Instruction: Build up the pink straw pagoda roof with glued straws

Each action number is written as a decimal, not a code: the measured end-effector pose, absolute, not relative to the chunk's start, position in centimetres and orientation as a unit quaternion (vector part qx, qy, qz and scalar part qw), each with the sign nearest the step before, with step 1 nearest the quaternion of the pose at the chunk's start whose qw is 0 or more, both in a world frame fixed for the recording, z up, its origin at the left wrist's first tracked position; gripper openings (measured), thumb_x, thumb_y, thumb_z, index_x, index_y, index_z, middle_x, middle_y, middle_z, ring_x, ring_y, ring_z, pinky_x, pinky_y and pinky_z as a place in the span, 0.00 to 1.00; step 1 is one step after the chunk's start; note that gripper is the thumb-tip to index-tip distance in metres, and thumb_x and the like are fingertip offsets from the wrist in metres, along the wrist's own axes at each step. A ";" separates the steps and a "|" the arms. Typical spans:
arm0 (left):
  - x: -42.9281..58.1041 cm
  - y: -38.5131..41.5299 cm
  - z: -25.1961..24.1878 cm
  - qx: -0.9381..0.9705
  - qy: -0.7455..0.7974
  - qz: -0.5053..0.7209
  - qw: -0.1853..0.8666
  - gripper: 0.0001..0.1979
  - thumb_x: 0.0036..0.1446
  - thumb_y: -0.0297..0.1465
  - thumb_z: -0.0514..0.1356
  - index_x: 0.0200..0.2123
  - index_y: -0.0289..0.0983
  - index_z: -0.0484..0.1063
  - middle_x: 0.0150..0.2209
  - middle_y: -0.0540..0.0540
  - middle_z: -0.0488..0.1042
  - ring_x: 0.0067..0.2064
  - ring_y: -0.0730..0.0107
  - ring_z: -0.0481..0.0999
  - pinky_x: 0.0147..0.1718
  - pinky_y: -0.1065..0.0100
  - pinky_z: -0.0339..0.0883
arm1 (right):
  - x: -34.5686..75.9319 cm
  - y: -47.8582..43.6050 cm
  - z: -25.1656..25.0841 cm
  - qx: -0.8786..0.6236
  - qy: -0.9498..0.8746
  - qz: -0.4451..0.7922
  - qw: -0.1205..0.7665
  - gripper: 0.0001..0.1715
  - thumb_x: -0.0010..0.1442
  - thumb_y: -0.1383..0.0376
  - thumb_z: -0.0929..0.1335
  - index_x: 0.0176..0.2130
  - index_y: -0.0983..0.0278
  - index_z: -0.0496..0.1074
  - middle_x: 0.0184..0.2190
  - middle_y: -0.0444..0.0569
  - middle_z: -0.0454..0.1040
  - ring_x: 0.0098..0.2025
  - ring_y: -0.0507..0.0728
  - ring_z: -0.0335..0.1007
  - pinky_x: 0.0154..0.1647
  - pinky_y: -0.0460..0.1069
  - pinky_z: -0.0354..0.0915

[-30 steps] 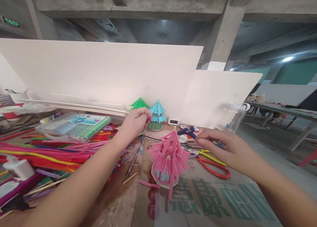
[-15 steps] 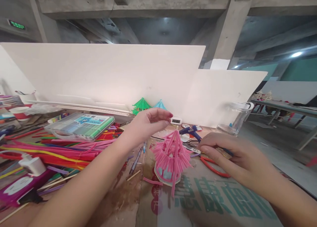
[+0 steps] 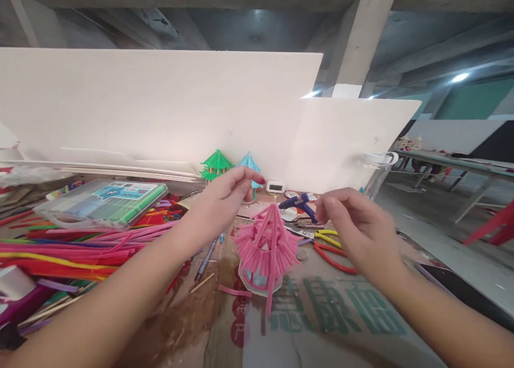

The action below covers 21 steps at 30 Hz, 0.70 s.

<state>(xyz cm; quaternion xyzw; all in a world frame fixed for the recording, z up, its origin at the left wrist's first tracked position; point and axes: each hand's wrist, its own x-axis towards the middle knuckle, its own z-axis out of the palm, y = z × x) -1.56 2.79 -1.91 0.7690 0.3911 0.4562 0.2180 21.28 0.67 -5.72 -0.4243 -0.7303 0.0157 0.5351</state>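
Observation:
A small pink pavilion model (image 3: 267, 245), its roof built from fuzzy pipe cleaners, stands upright on a pale base in the middle of the table. One pink strip hangs down its front past the base. My left hand (image 3: 225, 196) hovers above and left of the roof tip, fingers curled and thumb drawn in against them. To the right of the model, my right hand (image 3: 357, 223) is raised in a pinch, thumb against forefinger. Neither hand touches the model; anything thin between the fingers is too small to see. A blue glue gun (image 3: 299, 204) lies behind, close to my right fingertips.
Red-handled pliers (image 3: 333, 258) and yellow-handled pliers (image 3: 327, 237) lie right of the model. Pipe cleaners (image 3: 80, 250) and a clear plastic case (image 3: 104, 202) fill the left. Green (image 3: 217, 162) and blue pavilion models (image 3: 249, 162), a small digital clock (image 3: 275, 186) and a clear jug (image 3: 375, 172) stand behind.
The view has shifted, so the table things sit further left and slightly higher. My right hand has lifted away from the pliers, and my left fingers have drawn closer together.

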 end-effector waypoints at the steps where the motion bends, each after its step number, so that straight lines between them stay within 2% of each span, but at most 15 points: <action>1: -1.5 2.8 -2.0 0.772 0.403 0.447 0.206 0.14 0.62 0.35 0.50 0.45 0.41 0.71 0.29 0.52 0.68 0.32 0.70 0.70 0.35 0.67 0.64 | 21.2 1.2 -6.9 -0.430 -0.707 0.037 0.560 0.16 0.65 0.59 0.59 0.27 0.60 0.65 0.23 0.45 0.68 0.28 0.54 0.66 0.31 0.48 0.61; 4: -1.1 2.5 -2.1 0.774 0.431 0.425 0.187 0.18 0.59 0.41 0.54 0.49 0.40 0.71 0.38 0.48 0.74 0.40 0.65 0.73 0.39 0.66 0.66 | 21.1 2.1 -11.1 -0.441 -0.699 0.113 0.551 0.16 0.65 0.56 0.59 0.29 0.61 0.63 0.24 0.44 0.66 0.26 0.53 0.63 0.26 0.47 0.61; 7: -0.8 1.9 -2.5 0.784 0.450 0.398 0.155 0.21 0.56 0.46 0.56 0.46 0.40 0.74 0.47 0.46 0.75 0.50 0.59 0.72 0.48 0.64 0.65 | 20.9 2.0 -14.3 -0.435 -0.715 0.142 0.528 0.12 0.66 0.58 0.58 0.36 0.61 0.65 0.27 0.45 0.67 0.28 0.53 0.64 0.29 0.47 0.63; 10: -0.9 1.6 -3.0 0.798 0.456 0.369 0.138 0.22 0.56 0.47 0.55 0.45 0.40 0.75 0.48 0.46 0.75 0.51 0.58 0.71 0.51 0.62 0.64 | 20.5 1.7 -15.1 -0.427 -0.730 0.130 0.517 0.11 0.66 0.60 0.57 0.35 0.61 0.63 0.27 0.45 0.66 0.28 0.53 0.63 0.29 0.48 0.62; 13: -1.4 1.8 -3.3 0.791 0.462 0.372 0.152 0.23 0.57 0.48 0.54 0.47 0.41 0.74 0.49 0.46 0.75 0.53 0.58 0.71 0.52 0.62 0.64 | 21.0 2.1 -13.6 -0.442 -0.743 0.118 0.490 0.12 0.65 0.60 0.57 0.31 0.60 0.60 0.25 0.43 0.65 0.27 0.53 0.61 0.28 0.47 0.60; 16: -2.1 2.3 -3.1 0.791 0.464 0.360 0.169 0.23 0.58 0.48 0.53 0.49 0.41 0.73 0.51 0.45 0.75 0.52 0.58 0.72 0.52 0.61 0.64 | 23.0 3.2 -10.7 -0.462 -0.791 0.116 0.385 0.09 0.62 0.62 0.60 0.31 0.62 0.62 0.27 0.45 0.68 0.29 0.53 0.64 0.29 0.47 0.60; 18: -2.6 2.7 -2.8 0.804 0.469 0.317 0.180 0.24 0.55 0.46 0.56 0.51 0.41 0.73 0.51 0.44 0.75 0.52 0.56 0.72 0.51 0.60 0.65 | 25.0 4.0 -8.9 -0.484 -0.814 0.086 0.309 0.06 0.60 0.65 0.61 0.35 0.63 0.66 0.32 0.47 0.72 0.33 0.55 0.67 0.35 0.49 0.62; 21: -3.5 3.4 -2.9 0.819 0.466 0.277 0.186 0.25 0.45 0.42 0.63 0.48 0.42 0.76 0.47 0.45 0.78 0.47 0.55 0.76 0.44 0.63 0.69 | 27.7 5.0 -7.5 -0.537 -0.822 0.082 0.173 0.12 0.59 0.66 0.62 0.42 0.63 0.71 0.38 0.51 0.76 0.37 0.57 0.71 0.38 0.50 0.64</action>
